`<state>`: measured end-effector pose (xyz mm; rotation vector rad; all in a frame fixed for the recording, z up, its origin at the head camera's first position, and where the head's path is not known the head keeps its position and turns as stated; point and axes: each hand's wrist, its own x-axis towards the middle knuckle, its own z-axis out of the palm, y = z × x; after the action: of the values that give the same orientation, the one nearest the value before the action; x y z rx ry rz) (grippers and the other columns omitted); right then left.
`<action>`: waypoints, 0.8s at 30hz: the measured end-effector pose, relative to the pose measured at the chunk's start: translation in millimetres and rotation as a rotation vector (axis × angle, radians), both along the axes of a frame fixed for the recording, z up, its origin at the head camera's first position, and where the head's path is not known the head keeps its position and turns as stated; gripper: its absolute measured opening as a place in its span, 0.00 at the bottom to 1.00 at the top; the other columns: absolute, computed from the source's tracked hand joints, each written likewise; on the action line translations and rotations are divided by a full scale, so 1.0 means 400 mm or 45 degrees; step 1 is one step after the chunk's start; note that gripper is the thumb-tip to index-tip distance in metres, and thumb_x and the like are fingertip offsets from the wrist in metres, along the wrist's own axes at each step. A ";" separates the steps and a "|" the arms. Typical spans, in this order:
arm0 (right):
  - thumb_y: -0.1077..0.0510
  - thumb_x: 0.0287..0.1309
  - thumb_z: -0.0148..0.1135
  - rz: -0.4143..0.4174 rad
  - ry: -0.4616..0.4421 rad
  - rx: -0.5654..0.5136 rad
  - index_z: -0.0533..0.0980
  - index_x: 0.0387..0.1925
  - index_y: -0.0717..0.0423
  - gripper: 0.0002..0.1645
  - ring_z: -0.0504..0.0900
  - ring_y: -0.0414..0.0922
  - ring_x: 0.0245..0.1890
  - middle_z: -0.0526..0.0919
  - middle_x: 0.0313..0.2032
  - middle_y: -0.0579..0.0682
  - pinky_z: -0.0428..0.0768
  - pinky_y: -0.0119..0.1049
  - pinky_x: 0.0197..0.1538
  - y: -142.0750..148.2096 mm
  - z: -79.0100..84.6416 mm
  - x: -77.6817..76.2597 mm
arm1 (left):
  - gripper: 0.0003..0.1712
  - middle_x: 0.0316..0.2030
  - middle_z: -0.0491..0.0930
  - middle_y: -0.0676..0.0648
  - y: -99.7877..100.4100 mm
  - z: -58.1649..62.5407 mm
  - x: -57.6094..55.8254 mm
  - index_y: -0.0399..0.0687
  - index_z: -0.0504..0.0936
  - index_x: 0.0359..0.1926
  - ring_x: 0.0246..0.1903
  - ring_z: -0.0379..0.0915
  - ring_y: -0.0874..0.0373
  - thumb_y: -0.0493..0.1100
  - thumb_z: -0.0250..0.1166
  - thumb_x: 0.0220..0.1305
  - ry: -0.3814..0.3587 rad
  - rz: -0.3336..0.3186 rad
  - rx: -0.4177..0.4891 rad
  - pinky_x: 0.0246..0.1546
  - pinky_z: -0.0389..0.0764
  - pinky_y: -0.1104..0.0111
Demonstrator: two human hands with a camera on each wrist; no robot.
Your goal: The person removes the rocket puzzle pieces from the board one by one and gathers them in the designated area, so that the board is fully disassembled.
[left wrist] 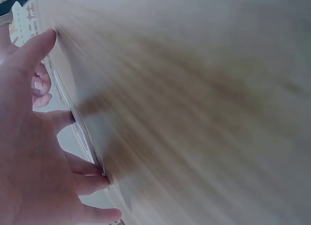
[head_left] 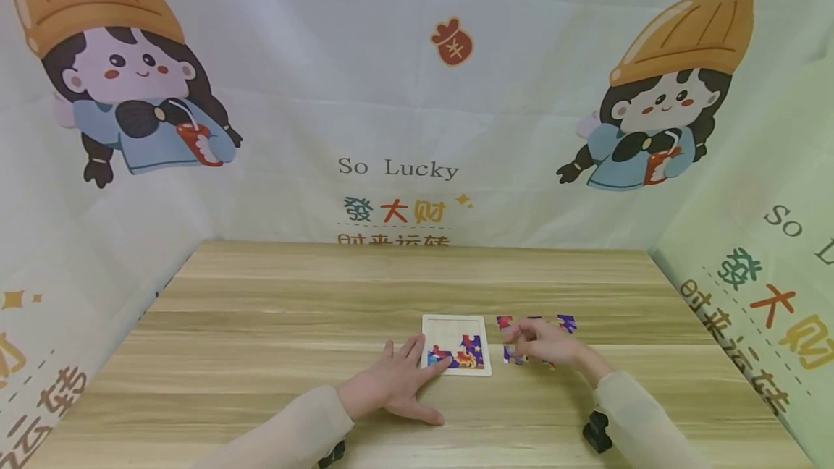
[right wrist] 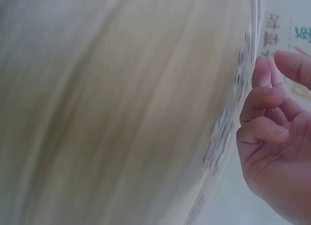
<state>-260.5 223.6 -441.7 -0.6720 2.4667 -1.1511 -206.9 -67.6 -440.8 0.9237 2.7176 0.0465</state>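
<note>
A white-rimmed jigsaw tray [head_left: 486, 346] lies on the wooden table, its lower part filled with purple, red and yellow puzzle pieces [head_left: 474, 353]. My left hand [head_left: 394, 382] is spread at the tray's left side, one finger reaching over the lower pieces. In the left wrist view, its fingertips touch the tray's edge [left wrist: 83, 130]. My right hand [head_left: 544, 341] hovers over loose puzzle pieces [head_left: 567, 323] right of the tray. Its fingers are loosely bent, with the thumb apart from them and nothing visible between, in the right wrist view. The hand hides some loose pieces.
The wooden table [head_left: 293, 295] extends around the tray and loose pieces. A printed cloth backdrop [head_left: 404, 114] rises along the table's back and sides. Black wrist devices show under both sleeves, one beneath the right sleeve [head_left: 641, 418].
</note>
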 end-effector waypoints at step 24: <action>0.63 0.49 0.63 0.058 0.270 0.090 0.76 0.46 0.61 0.19 0.73 0.47 0.40 0.77 0.41 0.51 0.72 0.43 0.43 -0.112 -0.014 -0.019 | 0.50 0.67 0.45 0.33 0.000 -0.007 -0.007 0.65 0.54 0.69 0.66 0.39 0.42 0.76 0.54 0.47 0.004 0.006 -0.006 0.60 0.46 0.43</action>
<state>-268.0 178.8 -447.1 -0.8644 2.6369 -1.0176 -209.7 -67.6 -443.6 0.9173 2.7212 0.0398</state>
